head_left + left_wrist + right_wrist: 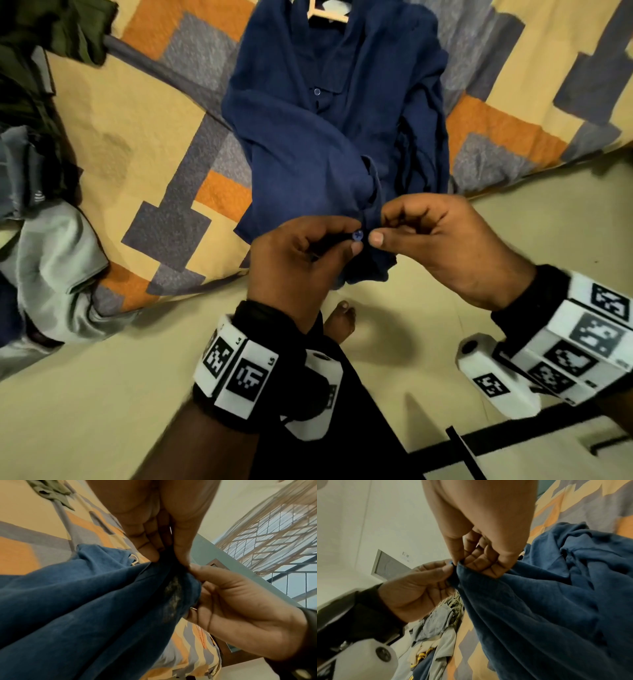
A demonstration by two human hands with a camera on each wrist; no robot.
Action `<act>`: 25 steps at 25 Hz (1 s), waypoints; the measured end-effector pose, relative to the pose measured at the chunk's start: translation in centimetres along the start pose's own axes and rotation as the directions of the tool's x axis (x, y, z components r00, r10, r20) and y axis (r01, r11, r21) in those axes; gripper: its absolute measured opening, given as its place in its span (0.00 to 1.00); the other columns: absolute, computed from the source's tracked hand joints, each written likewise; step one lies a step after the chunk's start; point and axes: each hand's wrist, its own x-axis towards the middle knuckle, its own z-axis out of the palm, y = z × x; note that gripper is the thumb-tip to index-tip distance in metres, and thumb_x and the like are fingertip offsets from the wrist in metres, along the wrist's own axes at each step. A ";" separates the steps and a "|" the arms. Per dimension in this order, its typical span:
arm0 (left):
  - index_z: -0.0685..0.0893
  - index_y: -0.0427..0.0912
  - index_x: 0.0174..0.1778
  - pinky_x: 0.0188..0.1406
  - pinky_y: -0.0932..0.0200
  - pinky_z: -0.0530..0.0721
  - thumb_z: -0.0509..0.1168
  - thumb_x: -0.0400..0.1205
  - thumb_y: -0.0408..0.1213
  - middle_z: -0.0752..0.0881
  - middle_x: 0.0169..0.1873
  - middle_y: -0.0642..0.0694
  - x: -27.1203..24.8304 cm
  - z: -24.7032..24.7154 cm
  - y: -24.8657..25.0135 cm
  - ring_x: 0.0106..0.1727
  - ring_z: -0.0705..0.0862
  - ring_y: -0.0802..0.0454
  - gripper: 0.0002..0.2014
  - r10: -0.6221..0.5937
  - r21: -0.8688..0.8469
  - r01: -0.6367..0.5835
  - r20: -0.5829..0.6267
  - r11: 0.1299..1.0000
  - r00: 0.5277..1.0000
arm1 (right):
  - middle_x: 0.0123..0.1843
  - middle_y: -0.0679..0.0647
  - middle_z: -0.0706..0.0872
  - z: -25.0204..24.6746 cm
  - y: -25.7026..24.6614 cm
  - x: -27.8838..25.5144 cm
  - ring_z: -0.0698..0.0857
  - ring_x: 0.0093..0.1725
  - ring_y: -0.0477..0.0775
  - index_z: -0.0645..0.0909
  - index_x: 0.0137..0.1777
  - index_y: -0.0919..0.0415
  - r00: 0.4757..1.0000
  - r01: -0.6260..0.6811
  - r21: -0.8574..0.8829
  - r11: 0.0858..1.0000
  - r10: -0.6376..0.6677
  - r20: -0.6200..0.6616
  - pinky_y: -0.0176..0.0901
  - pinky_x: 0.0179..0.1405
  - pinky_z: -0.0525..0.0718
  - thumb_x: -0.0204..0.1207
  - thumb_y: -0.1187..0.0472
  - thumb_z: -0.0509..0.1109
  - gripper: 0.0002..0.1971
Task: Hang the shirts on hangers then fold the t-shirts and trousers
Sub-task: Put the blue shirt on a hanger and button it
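A navy blue button-up shirt lies on the bed with a pale wooden hanger inside its collar. Its lower front hangs over the bed's edge. My left hand pinches the placket beside a small blue button. My right hand pinches the facing edge of the placket right next to that button. In the left wrist view the shirt bunches between my left hand and my right hand. In the right wrist view my right hand and my left hand meet at the shirt's hem.
The bed carries an orange, grey and yellow patterned sheet. A pile of clothes in grey and green lies at its left. Pale floor is below, with my bare foot near the bed's edge.
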 end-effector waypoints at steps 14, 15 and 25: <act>0.88 0.43 0.46 0.41 0.71 0.82 0.75 0.72 0.25 0.89 0.41 0.42 -6.3 2.6 -1.0 0.39 0.87 0.60 0.10 0.000 -0.128 -0.010 -0.079 0.992 0.997 | 0.42 0.84 0.77 1.2 2.9 -6.6 0.79 0.35 0.79 0.78 0.48 0.78 0.998 -0.022 0.149 0.989 0.031 -0.060 0.72 0.37 0.81 0.79 0.65 0.70 0.12; 0.89 0.44 0.47 0.41 0.73 0.81 0.75 0.73 0.27 0.88 0.42 0.40 -6.8 2.6 -1.2 0.39 0.87 0.61 0.10 0.035 -0.050 -0.039 -0.079 0.998 0.996 | 0.43 0.84 0.77 1.3 3.1 -6.8 0.79 0.36 0.81 0.78 0.48 0.77 0.998 -0.032 0.172 0.985 0.040 -0.047 0.75 0.38 0.81 0.78 0.64 0.70 0.12; 0.88 0.47 0.34 0.35 0.68 0.84 0.76 0.70 0.24 0.89 0.26 0.57 -7.9 0.9 -3.2 0.30 0.87 0.61 0.11 -0.175 -0.059 0.171 -0.056 0.983 0.983 | 0.42 0.62 0.88 4.4 4.7 -7.8 0.87 0.41 0.54 0.87 0.50 0.65 0.989 -0.117 0.228 0.967 0.134 -0.060 0.50 0.47 0.87 0.78 0.74 0.67 0.08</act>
